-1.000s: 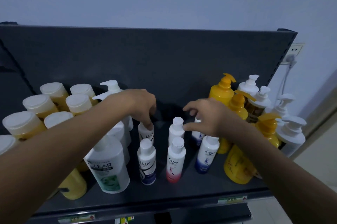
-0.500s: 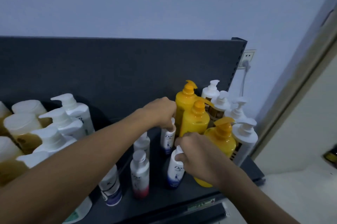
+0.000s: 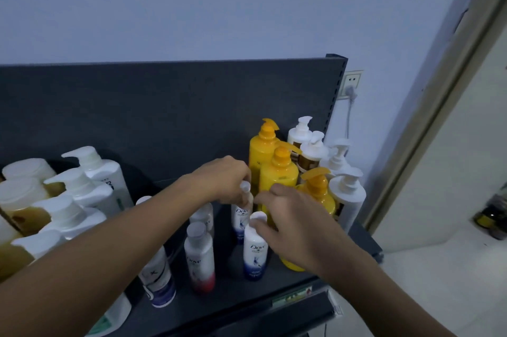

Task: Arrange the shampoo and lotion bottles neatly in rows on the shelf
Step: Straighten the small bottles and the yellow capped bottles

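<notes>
Left hand (image 3: 223,181) has its fingers curled round the cap of the rear Dove bottle (image 3: 241,216), pinching it from above. Right hand (image 3: 293,222) has its fingertips on the cap of the front Dove bottle (image 3: 255,251); looks like a light grip on the cap, though the palm hides most of it. Both bottles are white with blue bottoms, upright, one right behind the other near the middle of the dark shelf (image 3: 247,292).

Just left of the front one is a pink-bottomed Dove (image 3: 199,257), with another small bottle behind it, half hidden by the left arm. A Lux bottle (image 3: 157,281) sits further left. Yellow pump bottles (image 3: 278,172) are packed just beside the hands on the right, white pumps (image 3: 347,194) past those. Bigger white pump bottles (image 3: 90,188) fill the left side.
</notes>
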`<state>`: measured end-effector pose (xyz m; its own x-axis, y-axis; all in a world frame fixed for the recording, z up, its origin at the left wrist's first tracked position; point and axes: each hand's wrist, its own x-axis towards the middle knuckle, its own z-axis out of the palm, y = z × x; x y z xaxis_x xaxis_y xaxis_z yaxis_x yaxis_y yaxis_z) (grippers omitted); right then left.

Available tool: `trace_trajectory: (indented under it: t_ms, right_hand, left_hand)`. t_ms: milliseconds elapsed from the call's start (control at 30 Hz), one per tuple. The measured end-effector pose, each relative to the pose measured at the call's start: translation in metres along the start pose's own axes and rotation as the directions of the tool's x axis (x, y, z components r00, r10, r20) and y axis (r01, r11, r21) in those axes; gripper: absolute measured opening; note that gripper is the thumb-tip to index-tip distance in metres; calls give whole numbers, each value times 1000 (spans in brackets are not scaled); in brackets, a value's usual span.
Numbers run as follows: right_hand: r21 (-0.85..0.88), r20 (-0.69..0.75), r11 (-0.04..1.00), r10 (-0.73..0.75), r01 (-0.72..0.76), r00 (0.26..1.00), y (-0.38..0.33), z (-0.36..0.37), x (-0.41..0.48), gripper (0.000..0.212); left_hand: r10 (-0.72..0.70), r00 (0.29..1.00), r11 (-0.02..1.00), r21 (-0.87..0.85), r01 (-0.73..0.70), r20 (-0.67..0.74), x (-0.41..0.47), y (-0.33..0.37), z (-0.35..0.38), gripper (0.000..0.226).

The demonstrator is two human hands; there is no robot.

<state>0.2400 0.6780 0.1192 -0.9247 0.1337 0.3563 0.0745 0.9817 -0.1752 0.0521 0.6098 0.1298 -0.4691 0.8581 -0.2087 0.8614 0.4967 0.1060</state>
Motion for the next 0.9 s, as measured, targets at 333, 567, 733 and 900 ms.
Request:
trace_trajectory:
  t_ms: [333, 567, 733, 900]
  right_hand:
    - [-141, 47, 954, 273, -264, 961, 120, -116, -9, 36]
    - [71, 102, 980, 179, -187, 979, 178, -63, -14, 33]
    - [18, 143, 985, 168, -172, 975, 191, -66, -12, 26]
    - [-66, 207, 977, 215, -205, 954, 195, -72, -16, 21]
  left_hand:
    - [-73, 982, 997, 8, 76, -173, -30, 11, -37, 58]
    - [-267, 941, 961, -127, 245, -210, -54, 5, -43, 50]
    - [-395, 881, 917, -167, 362, -261, -84, 0, -39, 40]
    - [-481, 820, 876, -205, 436, -309, -123, -3, -46, 31]
